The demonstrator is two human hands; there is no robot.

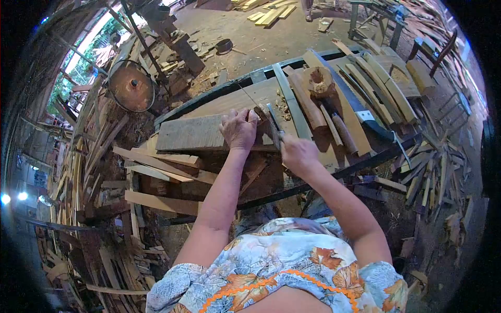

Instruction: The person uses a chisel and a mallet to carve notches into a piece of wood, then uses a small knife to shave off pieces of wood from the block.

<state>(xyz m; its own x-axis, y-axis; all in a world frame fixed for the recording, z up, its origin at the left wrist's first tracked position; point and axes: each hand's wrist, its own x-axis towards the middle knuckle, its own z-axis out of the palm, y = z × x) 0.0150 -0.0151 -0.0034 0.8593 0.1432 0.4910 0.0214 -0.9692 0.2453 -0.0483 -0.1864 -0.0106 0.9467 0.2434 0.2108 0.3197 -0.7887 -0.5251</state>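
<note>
My left hand point(238, 129) rests over the right end of a thick grey wooden board point(190, 133), its fingers curled together at the far edge. A thin dark rod or wire point(247, 95) slants away just beyond those fingertips. My right hand point(300, 155) is closed round a tool with a narrow shiny metal blade point(271, 113); its grip is hidden in the fist. Between the hands, beside the blade, lies a dark narrow piece of wood point(274, 133). What my left fingers hold is something I cannot make out.
A handsaw point(348, 96), a wooden mallet head point(319, 82), a flat grey strip point(292, 104) and curved wood pieces point(389, 86) lie right on the workbench. Wood strips point(162, 201) project at the near left. A round pan-like disc point(131, 85) stands left; scrap wood point(441, 164) is heaped right.
</note>
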